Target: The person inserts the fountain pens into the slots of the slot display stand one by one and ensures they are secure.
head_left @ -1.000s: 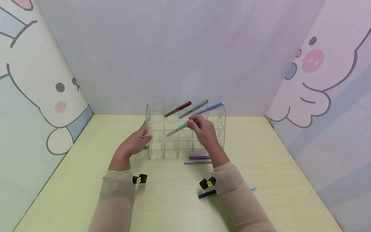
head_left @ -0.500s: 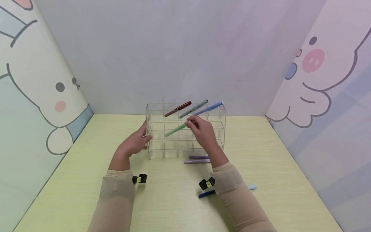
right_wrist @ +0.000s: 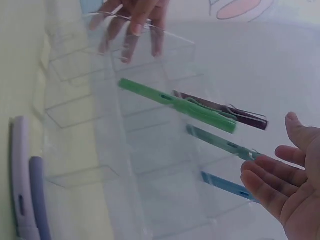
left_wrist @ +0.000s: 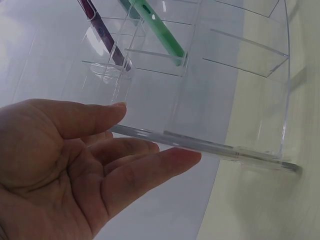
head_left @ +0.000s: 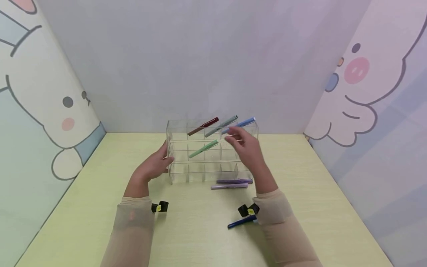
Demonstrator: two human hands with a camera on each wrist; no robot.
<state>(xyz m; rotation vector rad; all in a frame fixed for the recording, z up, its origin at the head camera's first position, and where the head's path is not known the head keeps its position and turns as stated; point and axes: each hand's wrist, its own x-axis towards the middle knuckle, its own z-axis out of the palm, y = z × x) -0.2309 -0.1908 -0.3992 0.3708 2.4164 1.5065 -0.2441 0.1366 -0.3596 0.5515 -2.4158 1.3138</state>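
Note:
A clear acrylic pen rack (head_left: pixel 197 167) with tiered compartments stands on the table. My left hand (head_left: pixel 154 163) holds its left side panel, thumb on one face and fingers on the other, as the left wrist view shows. A green pen (head_left: pixel 203 149) leans in the middle tier. Dark red (head_left: pixel 203 126), grey-green (head_left: pixel 221 126) and blue (head_left: pixel 246 122) pens lean in the top tier, the blue one partly hidden behind my right hand (head_left: pixel 247 148). That hand is off the green pen, its fingers loosely bent around nothing, near the rack's right part.
Two purple pens, a darker one (head_left: pixel 233 181) and a paler one (head_left: pixel 229 186), lie at the rack's front foot. Closer to me lies a dark blue pen (head_left: pixel 241 222), partly covered by the right wrist camera. A grey wall (head_left: pixel 207 66) rises behind the table.
My right hand has let go of the green pen, which now leans in the middle tier, and has drawn away to the right. My left hand has stayed on the rack.

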